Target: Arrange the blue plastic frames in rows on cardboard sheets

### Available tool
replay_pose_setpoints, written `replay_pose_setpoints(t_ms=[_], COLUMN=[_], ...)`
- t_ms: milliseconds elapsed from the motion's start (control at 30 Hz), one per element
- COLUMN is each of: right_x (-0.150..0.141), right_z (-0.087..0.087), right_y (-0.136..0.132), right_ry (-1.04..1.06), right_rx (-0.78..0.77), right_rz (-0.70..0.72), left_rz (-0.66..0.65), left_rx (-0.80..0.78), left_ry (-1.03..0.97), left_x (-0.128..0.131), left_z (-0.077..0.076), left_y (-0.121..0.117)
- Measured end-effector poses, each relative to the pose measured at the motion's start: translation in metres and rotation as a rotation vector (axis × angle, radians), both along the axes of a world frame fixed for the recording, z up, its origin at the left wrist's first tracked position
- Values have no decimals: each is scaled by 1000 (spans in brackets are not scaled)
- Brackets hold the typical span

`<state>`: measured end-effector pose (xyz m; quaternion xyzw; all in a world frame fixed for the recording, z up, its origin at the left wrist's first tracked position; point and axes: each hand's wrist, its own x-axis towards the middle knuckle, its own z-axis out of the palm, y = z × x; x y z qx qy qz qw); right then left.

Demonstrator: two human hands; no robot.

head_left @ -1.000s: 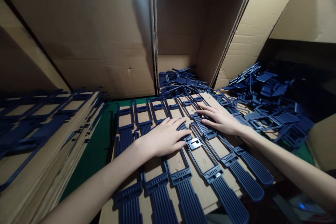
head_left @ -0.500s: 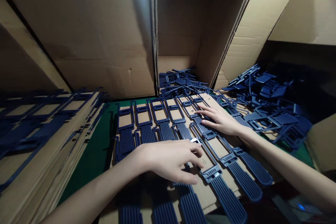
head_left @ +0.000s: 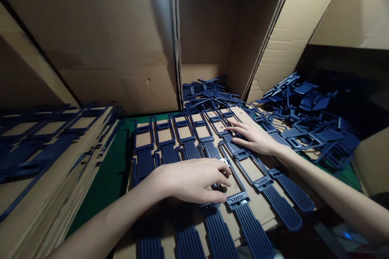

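My left hand (head_left: 196,180) lies over a dark blue plastic frame with a ribbed paddle-shaped end (head_left: 253,230). Its fingers are bent about the frame's left side, thumb and forefinger close together there; the other fingertips are partly hidden. Farther right, my right hand (head_left: 253,137) rests with its fingers spread on the ribbed upper part of a neighbouring blue frame (head_left: 241,154). Similar frames lie side by side in rows on a cardboard sheet (head_left: 247,119), the lower row overlapping the upper. My left forearm and hand cover part of the lower row.
Stacked cardboard sheets (head_left: 60,194) with more blue frames between them stand at the left. Loose blue pieces form piles at the back (head_left: 209,93) and right (head_left: 319,125). Large cardboard boxes (head_left: 121,48) rise behind. Green table surface (head_left: 106,182) shows beside the stack.
The frame under my left hand has shifted left, its paddle end too. My left fingers have drawn closer together around its side. My right hand stays almost where it was.
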<state>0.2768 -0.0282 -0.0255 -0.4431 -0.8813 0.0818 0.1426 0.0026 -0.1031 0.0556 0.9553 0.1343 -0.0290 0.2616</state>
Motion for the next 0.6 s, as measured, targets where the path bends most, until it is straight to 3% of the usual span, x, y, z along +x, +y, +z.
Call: replay_pose_setpoints(t_ms=[267,400,600], right_x=[-1,-5,-12], right_z=[-1,1,6], right_y=[-2,-6,-11], right_ry=[0,17,5], right_rx=[30,55,58], right_rz=[1,-2,-18], left_rz=[154,243,278], left_rx=[205,286,274], left_ry=[-15,15,4], left_x=[-2,1,4], left_z=[-10,-25,-52], left_y=[9,20,24])
